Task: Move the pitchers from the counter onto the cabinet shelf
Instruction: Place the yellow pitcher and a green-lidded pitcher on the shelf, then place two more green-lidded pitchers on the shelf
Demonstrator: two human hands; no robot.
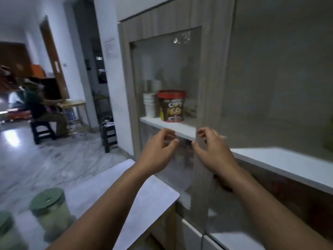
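Two clear pitchers with green lids stand on the white counter (144, 195) at the lower left, one (49, 210) nearer the middle and one (7, 231) cut off by the frame edge. The cabinet's white shelf (169, 126) lies behind a glass door (167, 65) in a wood frame. My left hand (158, 148) and my right hand (212, 148) are both raised in front of the glass, just below the shelf edge. Their fingers are curled and apart, and neither holds anything. Neither hand is near the pitchers.
A stack of paper cups (149, 105) and a red-lidded brown tub (171, 106) occupy the left part of the shelf. A white ledge (288, 165) runs to the right. A person (41, 105) sits on a stool in the room at left.
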